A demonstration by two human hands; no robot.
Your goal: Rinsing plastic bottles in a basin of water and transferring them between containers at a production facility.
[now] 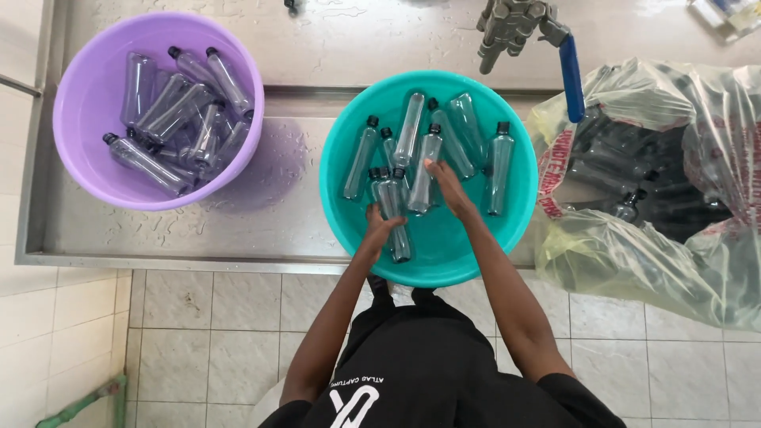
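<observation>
Both your hands are down in the teal basin (pixel 346 208) at the front edge of the wet steel counter (pixel 261 214): your left hand (pixel 380 227) is wrapped around the lower end of a clear black-capped bottle (pixel 394 214), and your right hand (pixel 441 177) rests fingers-together on another clear bottle (pixel 424 176), though you cannot tell whether it truly grips. More bottles lie loose around them in the basin. To your left a purple basin (pixel 87 95) holds its own bottles, a plastic sack (pixel 674 261) of bottles slumps to your right, a blue-handled tap (pixel 569 73) stands behind, and pale floor tiles (pixel 198 333) run beneath.
</observation>
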